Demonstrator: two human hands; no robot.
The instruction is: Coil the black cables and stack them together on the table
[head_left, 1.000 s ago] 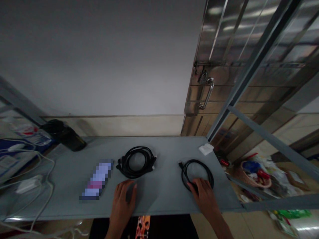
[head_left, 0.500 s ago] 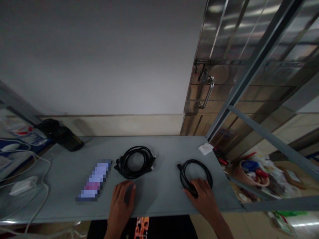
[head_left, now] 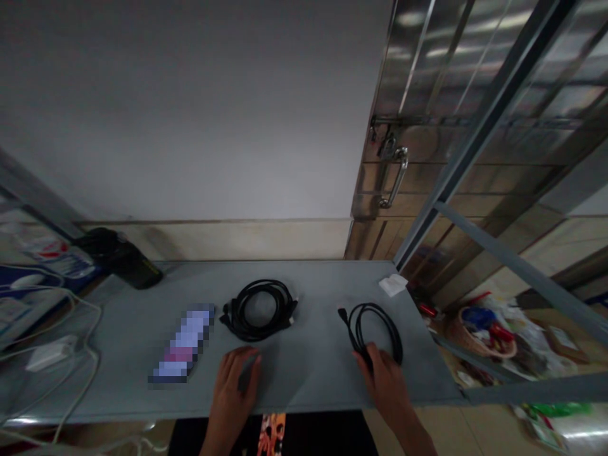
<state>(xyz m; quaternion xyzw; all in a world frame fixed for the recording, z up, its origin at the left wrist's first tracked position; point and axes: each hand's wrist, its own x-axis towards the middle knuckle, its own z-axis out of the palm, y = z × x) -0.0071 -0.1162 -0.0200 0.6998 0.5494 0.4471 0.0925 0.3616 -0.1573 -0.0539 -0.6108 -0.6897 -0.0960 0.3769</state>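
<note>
Two coils of black cable lie on the grey tabletop (head_left: pixel 304 373). The larger coil (head_left: pixel 260 310) is left of centre, with its plug ends at its sides. My left hand (head_left: pixel 236 383) rests just in front of it, fingers curved and apart, holding nothing. At the right, my right hand (head_left: pixel 384 378) has its thumb and fingers closed on the near side of the smaller black cable coil (head_left: pixel 395 335). That coil's connector end points to the upper left. A phone (head_left: pixel 183 345), its screen pixelated, lies left of my left hand.
A dark bottle (head_left: pixel 128 263) lies at the back left. White cables and a white adapter (head_left: pixel 51 353) are at the left edge. A crumpled white paper (head_left: pixel 393 284) sits at the back right. A metal frame post (head_left: pixel 456 171) and a basket (head_left: pixel 479 339) are on the right.
My right hand has closed its thumb and fingers on the smaller coil, whose loops have shifted and narrowed slightly. My left hand has barely moved.
</note>
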